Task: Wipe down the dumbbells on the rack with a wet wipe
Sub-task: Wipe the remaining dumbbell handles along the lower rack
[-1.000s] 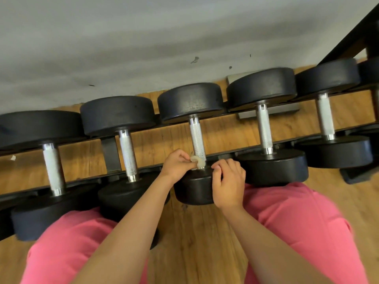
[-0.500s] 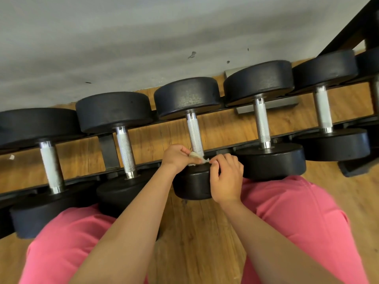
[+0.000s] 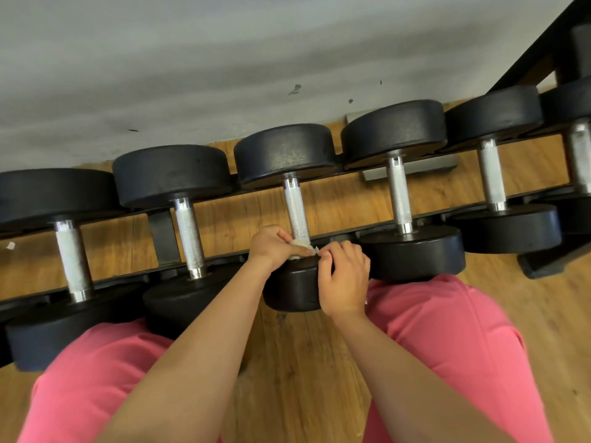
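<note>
Six black dumbbells (image 3: 295, 215) lie side by side on one rack (image 3: 163, 241), the far-right one cut off by the frame's edge, each showing one knurled steel handle. Two hands, the left hand (image 3: 271, 247) and the right hand (image 3: 345, 279), share one white wet wipe (image 3: 299, 247). Two pink-clad legs (image 3: 447, 346) fill the near foreground.

**Around your grip: floor, wall, knees**

Below your grip runs a wooden floor (image 3: 303, 362). Your knees in pink trousers (image 3: 447, 346) sit to either side, nearer you. Beyond the grip rises a grey wall (image 3: 224, 59) with dark scuffs (image 3: 295, 89). Up and right lies a grey plate (image 3: 425, 166), and far left a white scrap (image 3: 10, 245).
</note>
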Demonstrator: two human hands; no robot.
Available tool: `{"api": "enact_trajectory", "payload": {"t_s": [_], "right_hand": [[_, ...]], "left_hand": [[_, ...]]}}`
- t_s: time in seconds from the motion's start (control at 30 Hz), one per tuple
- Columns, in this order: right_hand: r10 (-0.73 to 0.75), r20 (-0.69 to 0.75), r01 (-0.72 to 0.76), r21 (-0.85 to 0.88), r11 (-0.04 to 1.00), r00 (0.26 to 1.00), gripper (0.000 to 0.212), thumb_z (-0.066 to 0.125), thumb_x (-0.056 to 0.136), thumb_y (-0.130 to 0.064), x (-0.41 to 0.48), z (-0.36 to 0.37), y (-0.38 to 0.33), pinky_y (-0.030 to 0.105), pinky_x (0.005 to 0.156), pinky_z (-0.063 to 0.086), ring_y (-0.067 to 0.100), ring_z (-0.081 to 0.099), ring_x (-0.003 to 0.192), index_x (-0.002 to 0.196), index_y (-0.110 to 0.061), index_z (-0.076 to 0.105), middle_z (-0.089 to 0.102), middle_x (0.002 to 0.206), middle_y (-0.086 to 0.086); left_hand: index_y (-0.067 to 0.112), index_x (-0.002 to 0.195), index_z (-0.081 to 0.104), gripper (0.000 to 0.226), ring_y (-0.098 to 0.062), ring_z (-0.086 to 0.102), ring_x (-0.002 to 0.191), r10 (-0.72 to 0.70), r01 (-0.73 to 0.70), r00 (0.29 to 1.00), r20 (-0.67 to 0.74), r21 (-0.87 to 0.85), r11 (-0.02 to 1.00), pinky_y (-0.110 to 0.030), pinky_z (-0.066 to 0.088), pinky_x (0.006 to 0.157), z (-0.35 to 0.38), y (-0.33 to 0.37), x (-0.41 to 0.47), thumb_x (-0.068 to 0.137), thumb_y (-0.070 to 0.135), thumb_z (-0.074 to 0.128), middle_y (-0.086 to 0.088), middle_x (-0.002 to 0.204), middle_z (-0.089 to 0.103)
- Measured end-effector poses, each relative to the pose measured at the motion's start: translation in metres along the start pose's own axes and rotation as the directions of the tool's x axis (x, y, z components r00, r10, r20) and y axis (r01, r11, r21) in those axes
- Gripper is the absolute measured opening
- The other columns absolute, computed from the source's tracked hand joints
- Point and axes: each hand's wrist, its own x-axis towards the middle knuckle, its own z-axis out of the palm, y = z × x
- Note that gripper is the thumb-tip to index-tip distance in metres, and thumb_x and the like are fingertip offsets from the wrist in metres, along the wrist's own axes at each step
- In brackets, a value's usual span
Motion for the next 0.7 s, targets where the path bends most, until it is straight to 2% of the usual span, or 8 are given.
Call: {"api": "enact_trajectory", "payload": {"t_s": [0.13,0.3,0.43,0.57,0.7], "right_hand": [[0.0,-0.016,0.0,0.007,1.0,1.0,0.032,0.034,0.09,-0.029,-0.0007,0.0002,0.0003,0.038,0.081,0.038,0.021,0.049,0.083,0.079,-0.016,0.061,0.056,0.081,0.0],[0.005,-0.006,-0.005,0.001,1.0,1.0,0.034,0.033,0.091,-0.03,-0.0002,-0.0005,-0.0002,0.037,0.082,0.037,0.021,0.049,0.083,0.079,-0.017,0.061,0.056,0.081,-0.001],[0.002,-0.008,-0.001,0.003,1.0,1.0,0.033,0.033,0.091,-0.03,-0.0006,0.0001,0.0002,0.037,0.082,0.038,0.02,0.049,0.083,0.079,-0.017,0.062,0.057,0.081,-0.001],[0.003,-0.008,-0.003,0.008,1.0,1.0,0.033,0.033,0.09,-0.03,-0.0012,0.0001,0.0005,0.037,0.083,0.038,0.019,0.049,0.085,0.08,-0.017,0.062,0.057,0.083,-0.002],[0.006,-0.006,-0.006,0.008,1.0,1.0,0.033,0.033,0.09,-0.03,-0.001,0.0009,0.001,0.036,0.084,0.037,0.019,0.049,0.085,0.08,-0.018,0.062,0.057,0.082,-0.003]], "left_hand": [[0.012,0.082,0.064,0.028,-0.018,0.063,0.097,0.041,-0.042,0.999,-0.028,-0.059,0.997,-0.03,0.052,0.08,-0.0061,-0.0109,-0.0025,0.067,0.014,0.088,-0.001,0.1,0.068],[0.016,0.082,0.061,0.036,-0.015,0.06,0.09,0.026,-0.026,1.0,-0.005,-0.019,0.999,-0.029,0.049,0.073,-0.0004,-0.0012,-0.0043,0.064,0.027,0.09,0.001,0.095,0.065],[0.013,0.08,0.066,0.024,-0.017,0.062,0.094,0.055,-0.058,0.998,-0.04,-0.083,0.995,-0.026,0.049,0.073,-0.0044,-0.0076,-0.0034,0.069,0.017,0.087,0.0,0.096,0.067],[0.015,0.081,0.064,0.026,-0.018,0.065,0.093,0.035,-0.04,0.999,-0.032,-0.202,0.979,-0.027,0.051,0.075,-0.0033,-0.005,-0.0048,0.069,0.018,0.087,-0.004,0.096,0.07],[0.013,0.078,0.064,0.023,-0.015,0.064,0.09,0.04,-0.045,0.999,-0.037,-0.151,0.988,-0.023,0.047,0.069,-0.0072,-0.0036,-0.0036,0.071,0.019,0.086,-0.002,0.093,0.07]]}}
